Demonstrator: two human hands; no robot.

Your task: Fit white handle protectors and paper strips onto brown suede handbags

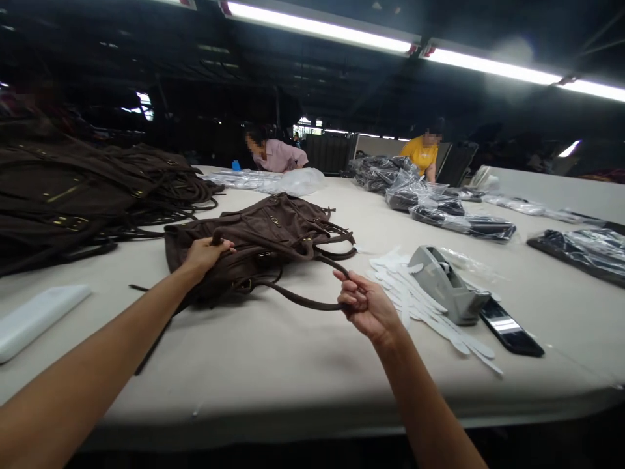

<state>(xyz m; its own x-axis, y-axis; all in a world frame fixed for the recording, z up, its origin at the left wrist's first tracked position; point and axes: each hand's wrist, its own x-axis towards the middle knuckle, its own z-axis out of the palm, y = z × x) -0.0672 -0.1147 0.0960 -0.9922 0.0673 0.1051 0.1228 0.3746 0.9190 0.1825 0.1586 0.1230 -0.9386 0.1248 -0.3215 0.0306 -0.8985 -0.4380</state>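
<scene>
Near the front edge of the table (293,381), our left hand (208,256) grasps the brown bag (268,228), perhaps for steadying, while our right hand (360,301) grips its outstretched handle (307,302).

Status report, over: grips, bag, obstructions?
Left grip on brown bag. Right grip closed on handle. Bag lying on table. White strips, tape dispenser beside right grip, off bag.

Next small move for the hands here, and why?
I'd probably draw the handle gently straighter with the right hand while the left hand steadies the bag: the right hand grips the handle's outer end, its near side curves, and the left hand holds the bag against the table.
</scene>
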